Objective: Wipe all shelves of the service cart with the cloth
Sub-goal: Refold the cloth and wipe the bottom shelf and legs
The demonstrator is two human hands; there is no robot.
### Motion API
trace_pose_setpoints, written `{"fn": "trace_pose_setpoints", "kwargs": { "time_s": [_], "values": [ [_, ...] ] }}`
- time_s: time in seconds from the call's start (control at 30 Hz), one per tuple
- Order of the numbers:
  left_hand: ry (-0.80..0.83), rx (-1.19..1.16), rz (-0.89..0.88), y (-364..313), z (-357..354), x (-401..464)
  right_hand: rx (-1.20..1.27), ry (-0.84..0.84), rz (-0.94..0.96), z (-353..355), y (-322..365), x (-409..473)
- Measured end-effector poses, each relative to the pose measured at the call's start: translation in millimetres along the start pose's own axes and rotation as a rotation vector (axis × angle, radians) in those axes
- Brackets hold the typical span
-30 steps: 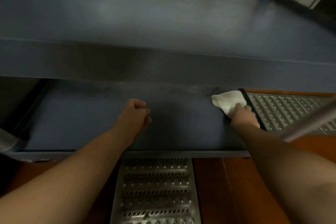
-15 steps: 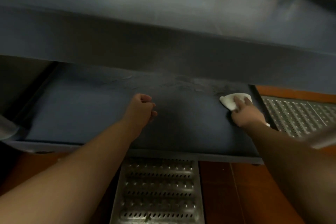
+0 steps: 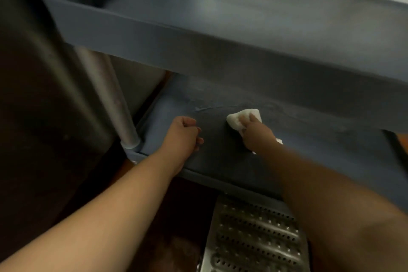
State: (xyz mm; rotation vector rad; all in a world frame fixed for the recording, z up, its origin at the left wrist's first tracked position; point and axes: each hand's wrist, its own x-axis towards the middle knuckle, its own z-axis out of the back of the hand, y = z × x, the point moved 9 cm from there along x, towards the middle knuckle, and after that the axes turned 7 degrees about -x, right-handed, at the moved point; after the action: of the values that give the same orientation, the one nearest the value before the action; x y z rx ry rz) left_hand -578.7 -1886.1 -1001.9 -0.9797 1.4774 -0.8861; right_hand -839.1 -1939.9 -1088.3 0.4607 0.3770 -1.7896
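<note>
1. Cloth (image 3: 237,121): small white wad, lying on the lower shelf (image 3: 309,139) of the service cart, roughly mid-width and towards the back, under the overhang of the upper shelf (image 3: 220,35).
2. Right hand (image 3: 257,133): on top of the cloth, fingers bent over it and pressing it to the shelf. Grip holds the cloth; a small white corner shows at the wrist side.
3. Left hand (image 3: 184,133): just left of the cloth, apart from it, fingers curled in a loose fist. Grip narrow, nothing in it. Whether it bears on the shelf: cannot tell.
4. Handling, judged: cloth is light, soft and limp; it bunches and will fold or roll under a push. Not fragile. Best held from above with the palm flat on the wad, so that pressure spreads and the edges do not drag loose.
5. Shelf surface looks smooth, dark and stiff, with pale smears near the back; cloth should slide easily.
6. Metal post (image 3: 117,106) stands at the shelf's left corner; perforated floor grate (image 3: 254,238) lies below.
</note>
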Motion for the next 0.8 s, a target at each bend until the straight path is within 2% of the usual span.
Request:
{"fn": "trace_pose_setpoints", "kwargs": {
  "time_s": [0.27, 0.37, 0.43, 0.57, 0.63, 0.8],
  "values": [
    [-0.149, -0.067, -0.006, -8, 86, -9, 0.043, -0.176, 0.198, 27, 175, -13],
    [-0.186, -0.088, -0.014, 1, 101, -16, -0.032, -0.162, 0.339, 22, 226, -15],
    [-0.209, -0.081, -0.008, 7, 105, -20, -0.053, -0.108, 0.358, 17, 240, -17],
    [-0.196, -0.051, -0.001, 13, 90, -25, 0.016, -0.16, 0.325, 18, 219, -20],
    [-0.175, -0.032, -0.005, 13, 71, -26, 0.076, -0.157, 0.231, 17, 180, -21],
    [-0.073, 0.023, -0.016, 18, -10, -20, 0.075, -0.252, 0.135, 14, 62, -37]
  ]
}}
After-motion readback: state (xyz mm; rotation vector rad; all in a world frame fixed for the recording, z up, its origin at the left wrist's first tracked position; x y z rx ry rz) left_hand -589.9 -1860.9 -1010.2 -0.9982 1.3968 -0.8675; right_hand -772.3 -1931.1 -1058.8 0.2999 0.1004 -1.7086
